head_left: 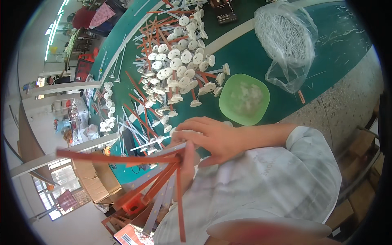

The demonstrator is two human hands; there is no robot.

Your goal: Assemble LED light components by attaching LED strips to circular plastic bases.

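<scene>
Hands (208,139) around red and white strips (163,171)

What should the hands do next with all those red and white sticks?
Probably square the fan of red and white strips into a neat bundle. One hand lies over the point where they meet, and the strips splay out in several directions. Which hand it is, and where the other is, I cannot tell.

A green bowl (244,99) with small white pieces sits on the green tabletop (343,45). At about one o'clock from it lies a clear plastic bag (286,41) full of thin white sticks.
</scene>
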